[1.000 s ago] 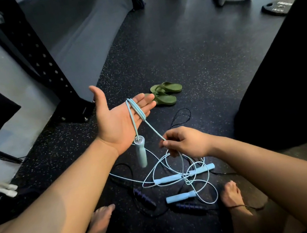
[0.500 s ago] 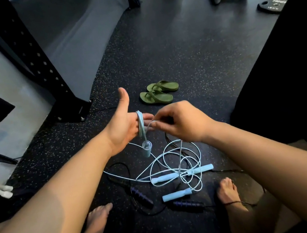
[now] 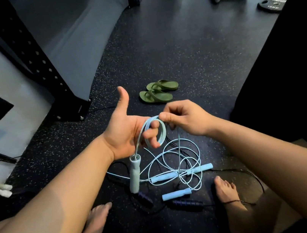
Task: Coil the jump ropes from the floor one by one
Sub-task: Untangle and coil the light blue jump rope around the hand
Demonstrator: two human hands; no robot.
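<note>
My left hand [image 3: 125,132] is raised thumb up, its fingers bent through several loops of a light blue jump rope [image 3: 159,130]. One blue handle [image 3: 134,176] of that rope dangles below the wrist. My right hand [image 3: 185,118] pinches the same rope at the top of the loops, right beside my left fingertips. From there the cord drops to a loose light blue tangle [image 3: 177,160] on the floor, with more blue handles [image 3: 181,173] lying in it. A dark jump rope with purple handles [image 3: 185,204] lies under and around the tangle.
My bare feet [image 3: 98,218] stand on either side of the ropes on the black speckled floor [image 3: 179,56]. Green sandals [image 3: 158,92] lie just beyond my hands. A black rack post [image 3: 26,55] rises at left, a tall black pad [image 3: 289,56] at right, a weight plate [image 3: 271,6] far right.
My right hand rose from near the floor to my left fingers, carrying the cord up. My left palm turned from flat to thumb up, fingers now bent through the loops.
</note>
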